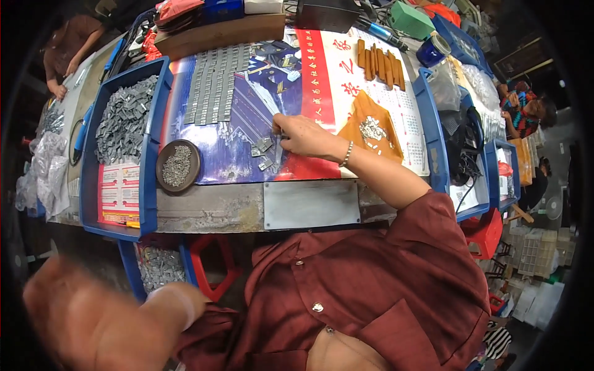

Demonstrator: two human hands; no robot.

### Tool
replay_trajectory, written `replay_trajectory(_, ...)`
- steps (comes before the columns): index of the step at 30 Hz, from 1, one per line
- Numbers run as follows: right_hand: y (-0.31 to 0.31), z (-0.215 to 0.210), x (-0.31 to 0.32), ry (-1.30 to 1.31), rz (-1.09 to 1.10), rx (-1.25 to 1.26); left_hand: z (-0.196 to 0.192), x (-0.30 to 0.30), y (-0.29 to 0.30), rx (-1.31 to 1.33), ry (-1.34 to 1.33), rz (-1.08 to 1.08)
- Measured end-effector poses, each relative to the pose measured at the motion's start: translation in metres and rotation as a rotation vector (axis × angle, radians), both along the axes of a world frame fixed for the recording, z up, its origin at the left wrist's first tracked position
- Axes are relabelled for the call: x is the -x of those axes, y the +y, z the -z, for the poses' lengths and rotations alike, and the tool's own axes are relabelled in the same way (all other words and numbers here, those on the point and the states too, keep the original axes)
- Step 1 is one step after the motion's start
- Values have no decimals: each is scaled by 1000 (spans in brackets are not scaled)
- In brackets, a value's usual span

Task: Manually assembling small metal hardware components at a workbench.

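Observation:
My right hand (308,137) rests over the printed poster (213,154) on the bench, fingers bent and pressed together. What they hold, if anything, is hidden. Just left of its fingertips lie a few small grey metal pieces (262,146). Further back, many similar flat grey pieces (213,86) stand in close rows. A round dark dish (162,162) of tiny metal parts sits to the left. My left hand (93,309) is raised at the lower left, close to the camera and off the bench, smeared by motion so its fingers cannot be read.
A blue tray (150,185) heaped with grey pieces lies on the left. Orange paper (351,127) with small silvery parts and several brown strips (380,65) lie at right. A metal plate (311,204) covers the front edge. Below are a red stool (216,290) and another blue tray (131,269).

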State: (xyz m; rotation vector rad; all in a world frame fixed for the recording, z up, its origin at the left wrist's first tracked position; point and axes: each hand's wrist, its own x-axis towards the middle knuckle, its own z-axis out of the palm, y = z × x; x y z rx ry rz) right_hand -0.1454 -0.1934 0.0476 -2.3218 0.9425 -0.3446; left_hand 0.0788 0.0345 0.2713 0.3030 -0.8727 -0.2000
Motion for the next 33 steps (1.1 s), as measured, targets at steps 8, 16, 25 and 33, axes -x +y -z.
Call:
replay_trajectory(8, 35, -49, 23, -499, 110, -665, 175, 92, -63, -1158, -102, 617)
replay_trajectory(16, 83, -57, 37, -612, 294, -612, 183, 123, -78, -1221, -202, 647)
replay_trajectory(25, 86, -47, 65, -675, 332, -673, 178, 142, -82, -1277, -251, 699)
replay_trajectory(33, 93, -40, 93, -815, 397, -839, 174, 154, -86, -1299, -301, 727)
